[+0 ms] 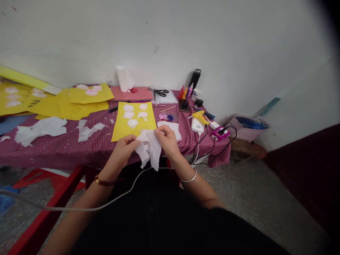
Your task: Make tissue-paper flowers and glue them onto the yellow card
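Observation:
Between my two hands, above the table's near edge, hangs a torn piece of white tissue paper (152,150). My left hand (124,147) pinches its left side with thumb and forefinger. The upper right part is pinched by my right hand (168,140). Just beyond lies a yellow sheet (119,122) bearing several white paper tufts (132,123). A white piece of paper (174,128) lies partly behind my right hand. Further back is a small palette (168,117) with pink and dark blue paint.
Yellow sheets (63,104) and torn tissue scraps (42,130) lie at left. Scissors (161,92), paint bottles (186,92), a phone (183,105) and a black flask (195,78) stand or lie behind. A yellow glue gun (200,117) and corded power strip (220,132) are at right. A cable (114,201) crosses my lap.

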Demonstrator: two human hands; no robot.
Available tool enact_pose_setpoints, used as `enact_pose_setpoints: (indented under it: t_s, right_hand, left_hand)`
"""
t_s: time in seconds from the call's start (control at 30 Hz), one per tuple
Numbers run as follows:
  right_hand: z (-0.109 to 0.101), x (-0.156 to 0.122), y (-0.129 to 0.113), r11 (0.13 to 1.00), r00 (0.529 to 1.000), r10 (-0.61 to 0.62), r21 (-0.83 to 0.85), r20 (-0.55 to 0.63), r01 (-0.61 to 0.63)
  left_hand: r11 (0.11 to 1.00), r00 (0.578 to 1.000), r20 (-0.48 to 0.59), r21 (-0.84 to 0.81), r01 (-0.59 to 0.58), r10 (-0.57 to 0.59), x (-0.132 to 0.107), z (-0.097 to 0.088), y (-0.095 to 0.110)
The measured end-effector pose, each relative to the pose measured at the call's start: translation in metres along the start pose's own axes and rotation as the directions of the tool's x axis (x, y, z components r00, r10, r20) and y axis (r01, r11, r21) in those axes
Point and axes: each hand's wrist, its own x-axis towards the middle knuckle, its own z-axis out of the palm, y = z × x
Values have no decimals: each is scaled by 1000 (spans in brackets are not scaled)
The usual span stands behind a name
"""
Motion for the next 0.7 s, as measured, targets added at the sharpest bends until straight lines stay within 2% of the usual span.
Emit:
enact_pose_setpoints:
  t_s: [0.1,0.23,0.33,0.43,0.53,0.6,0.7]
  right_hand:
    - [-1,-1,-1,998,999,-30,-54,45,32]
    - [0,-4,-4,991,987,-82,-96,141,96]
    - [0,-4,-4,989,987,-86,-109,139,102]
    - [-4,2,0,998,999,-18,-61,38,20]
    - [-9,8,5,998,998,58,0,-4,-58]
    - [-12,10,5,998,998,65,7,26,-66]
    - [-14,9,-1,1000,986,14,-19,169,-11]
  left_hand:
    - [992,988,103,-41,117,-113,4,-1,-3]
    - [991,980,149,-12,137,-134,9,5,-2]
    - [995,981,172,1,95,-94,9,6,0]
    - [999,987,159,6,36,-36,7,0,2]
    - [1000,993,119,30,9,-13,6,-9,4]
    - [996,991,133,87,-16,4,4,-14,6]
    - [947,982,163,290,-138,93,2,-16,9]
